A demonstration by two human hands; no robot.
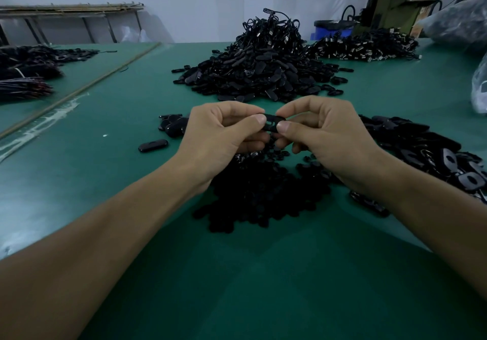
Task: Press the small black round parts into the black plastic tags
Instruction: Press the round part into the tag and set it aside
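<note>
My left hand [224, 131] and my right hand [324, 134] meet above the green table [131, 181], both pinching one black plastic tag [272, 122] between thumbs and forefingers. The tag is oblong with a cut-out on its upper face. Under my hands lies a heap of small black round parts [261, 192]. I cannot tell whether a round part sits in the held tag.
A big pile of black tags [263, 76] rises behind my hands, with corded ones on top. More tags spread at the right [434, 155], and a few lie at the left [152, 145]. Cable bundles [26, 76] sit far left, clear plastic bags [458, 20] far right.
</note>
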